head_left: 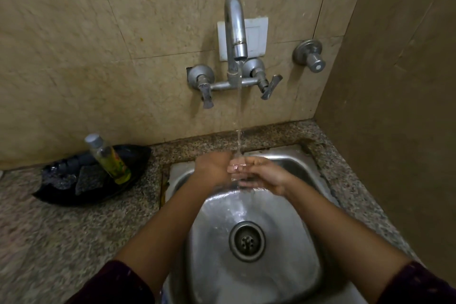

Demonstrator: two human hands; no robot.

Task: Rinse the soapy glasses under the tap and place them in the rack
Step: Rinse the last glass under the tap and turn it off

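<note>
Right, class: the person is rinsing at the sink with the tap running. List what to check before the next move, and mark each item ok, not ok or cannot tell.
1. Water runs from the tap: ok, the stream falls onto the hands.
2. Glass is under the stream: ok.
3. Right hand grips the glass: ok, its fingers curl round it.
4. Left hand grips it too: cannot tell, it meets the glass but its fingers are hidden.
5. Soap is rinsed off: cannot tell, the clear glass is blurred by water.
6. Rack is within reach: cannot tell, none is in view.
</note>
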